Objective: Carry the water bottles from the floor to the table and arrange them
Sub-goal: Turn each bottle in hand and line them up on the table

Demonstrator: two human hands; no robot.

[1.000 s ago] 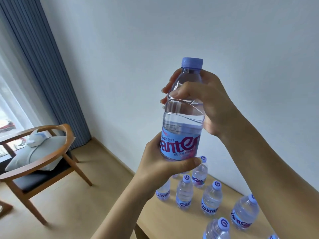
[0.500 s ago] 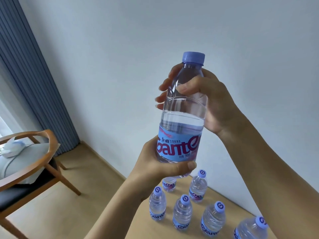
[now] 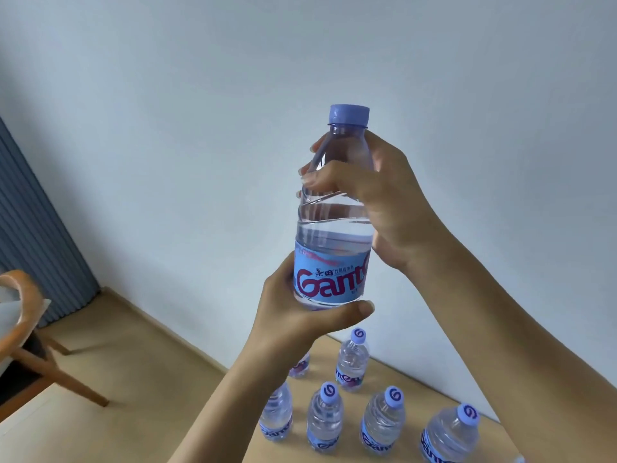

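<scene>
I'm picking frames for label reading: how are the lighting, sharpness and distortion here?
Head view: soft, even daylight, no harsh glare; the held bottle and its label print are sharp; faint shadows fall beside the table bottles; the wide-angle lens tilts the wall and table edges; the chair is cut off at the left.

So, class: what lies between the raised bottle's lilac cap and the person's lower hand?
In the head view, the right hand grips the bottle between the cap and left hand.

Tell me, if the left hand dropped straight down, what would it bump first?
Probably the bottles on the table, standing below the left hand, which holds the held bottle. Depth is hard to judge.
</scene>
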